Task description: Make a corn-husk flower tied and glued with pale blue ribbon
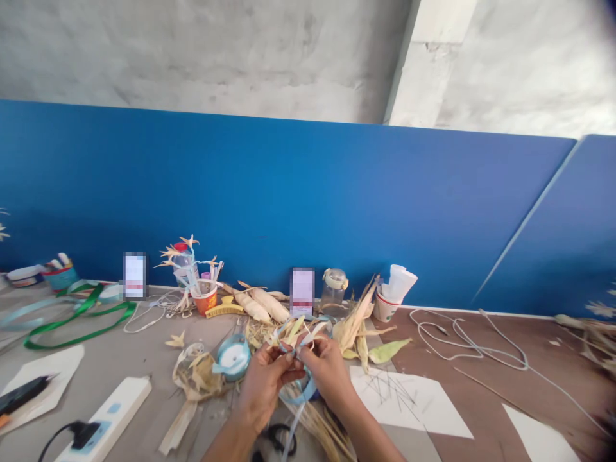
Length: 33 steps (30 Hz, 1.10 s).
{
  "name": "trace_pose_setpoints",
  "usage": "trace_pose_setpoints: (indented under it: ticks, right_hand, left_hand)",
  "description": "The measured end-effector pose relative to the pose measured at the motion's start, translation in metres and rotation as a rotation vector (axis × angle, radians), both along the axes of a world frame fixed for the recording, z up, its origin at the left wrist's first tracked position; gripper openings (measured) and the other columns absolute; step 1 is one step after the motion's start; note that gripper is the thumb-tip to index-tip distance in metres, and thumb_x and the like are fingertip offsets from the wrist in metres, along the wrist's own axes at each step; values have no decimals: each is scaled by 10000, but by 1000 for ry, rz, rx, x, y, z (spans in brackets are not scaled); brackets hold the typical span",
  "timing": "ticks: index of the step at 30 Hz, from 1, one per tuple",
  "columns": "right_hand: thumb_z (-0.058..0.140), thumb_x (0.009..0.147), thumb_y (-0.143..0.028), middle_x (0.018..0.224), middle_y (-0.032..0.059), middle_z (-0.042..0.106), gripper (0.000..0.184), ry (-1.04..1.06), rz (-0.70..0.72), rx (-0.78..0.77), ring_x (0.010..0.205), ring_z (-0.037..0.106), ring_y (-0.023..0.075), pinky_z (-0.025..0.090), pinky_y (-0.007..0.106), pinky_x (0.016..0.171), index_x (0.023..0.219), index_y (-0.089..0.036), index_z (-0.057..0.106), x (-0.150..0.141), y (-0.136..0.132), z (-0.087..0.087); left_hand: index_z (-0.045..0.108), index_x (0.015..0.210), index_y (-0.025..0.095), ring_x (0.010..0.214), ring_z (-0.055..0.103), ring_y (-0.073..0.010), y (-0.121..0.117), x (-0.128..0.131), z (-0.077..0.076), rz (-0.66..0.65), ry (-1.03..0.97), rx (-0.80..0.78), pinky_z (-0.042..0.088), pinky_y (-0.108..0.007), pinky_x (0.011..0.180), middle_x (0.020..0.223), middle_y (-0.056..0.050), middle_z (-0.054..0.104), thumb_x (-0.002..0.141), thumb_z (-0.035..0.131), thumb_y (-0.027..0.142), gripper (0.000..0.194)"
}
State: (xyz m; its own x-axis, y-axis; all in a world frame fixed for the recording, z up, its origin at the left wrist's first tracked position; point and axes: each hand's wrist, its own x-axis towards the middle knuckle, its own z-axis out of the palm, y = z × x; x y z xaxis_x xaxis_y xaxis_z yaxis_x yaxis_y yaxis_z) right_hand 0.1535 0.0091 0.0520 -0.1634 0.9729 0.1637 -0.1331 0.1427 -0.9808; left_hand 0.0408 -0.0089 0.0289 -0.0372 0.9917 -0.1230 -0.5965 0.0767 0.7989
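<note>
My left hand [264,382] and my right hand [328,371] meet over the table with fingertips closed in a pinch. Between them is a small corn husk flower [315,335], its pale petals pointing up and away from me. Light blue ribbon [308,388] hangs from the fingers toward the table. The stem and the exact grip are mostly hidden by my fingers. Just left of my left hand lies a light blue ribbon roll [233,357]. Black-handled scissors [282,437] and dry straw stalks [323,428] lie below my wrists.
Corn husks [356,321] and whole husk-covered cobs [269,304] lie behind my hands. Thin wires rest on white paper [409,401] at right. A power strip [108,420], green ribbon [77,328], a cup with husk flowers [206,300], a jar [333,292] and white cables [471,343] surround them.
</note>
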Motion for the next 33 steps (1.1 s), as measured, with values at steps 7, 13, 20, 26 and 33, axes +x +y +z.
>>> trace_pose_setpoints:
  ticks: [7, 13, 20, 26, 33]
  right_hand:
    - [501, 584, -175, 517, -33, 533, 59, 68, 12, -55, 471, 458, 105, 360, 215, 474, 592, -162, 558, 1, -1, 10]
    - [529, 612, -146, 484, -59, 443, 31, 94, 69, -54, 461, 361, 72, 298, 194, 468, 592, -151, 553, 9, 5, 2]
    - [539, 642, -155, 482, -77, 414, 18, 137, 118, -100, 422, 280, 45, 210, 186, 431, 643, -145, 553, 11, 9, -7]
    - [570, 638, -171, 507, -68, 456, 42, 127, 154, -174, 429, 297, 45, 203, 186, 436, 650, -144, 540, 13, 13, -12]
    - [657, 634, -252, 585, -14, 570, 143, 155, 229, -198, 543, 482, 97, 360, 213, 551, 658, -130, 584, 19, 16, -14]
  left_hand:
    - [602, 695, 121, 539, 604, -140, -3, 1, 3, -64, -16, -27, 540, -292, 555, 578, -30, 642, 506, 828, 209, 308]
    - [605, 701, 124, 537, 607, -140, -5, 0, 5, -91, -27, -20, 543, -292, 554, 580, -26, 641, 516, 826, 220, 305]
    - [612, 709, 124, 521, 598, -131, -4, -1, 4, -102, -17, -17, 538, -277, 533, 566, -14, 632, 517, 826, 228, 306]
    - [605, 701, 120, 531, 604, -135, -2, -3, 1, -84, -29, -18, 538, -278, 528, 576, -16, 634, 519, 822, 217, 299]
    - [587, 690, 121, 538, 614, -137, 0, -4, -2, -53, -48, -46, 549, -281, 541, 602, -16, 641, 525, 814, 183, 287]
